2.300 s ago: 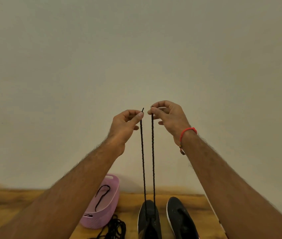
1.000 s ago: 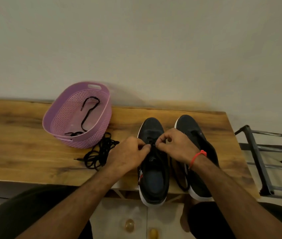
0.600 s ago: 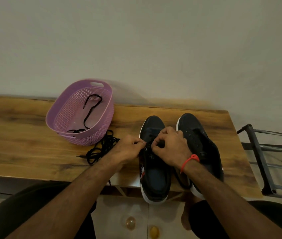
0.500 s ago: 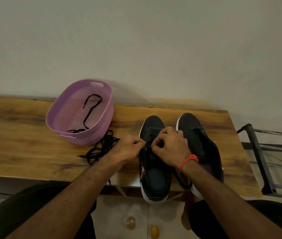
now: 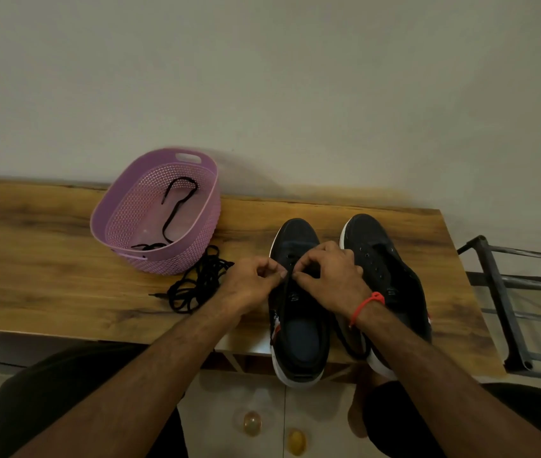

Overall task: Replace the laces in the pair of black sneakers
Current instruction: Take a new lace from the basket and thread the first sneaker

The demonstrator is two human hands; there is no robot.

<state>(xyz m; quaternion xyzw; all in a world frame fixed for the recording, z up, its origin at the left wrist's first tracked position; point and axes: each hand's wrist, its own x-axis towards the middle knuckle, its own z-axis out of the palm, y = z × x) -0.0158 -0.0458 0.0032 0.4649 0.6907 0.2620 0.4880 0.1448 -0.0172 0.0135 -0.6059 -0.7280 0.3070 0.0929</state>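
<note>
Wooden table (image 5: 48, 259), 2 black sneakers (image 5: 299, 342), 1 basket (image 5: 193, 256)

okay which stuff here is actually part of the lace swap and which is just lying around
Part of the job:
- left sneaker, with the lace pinched by left hand and right hand
- right sneaker
- loose lace pile
- purple basket holding another lace

Just lying about:
- metal rack
- cabinet knobs below the table
</note>
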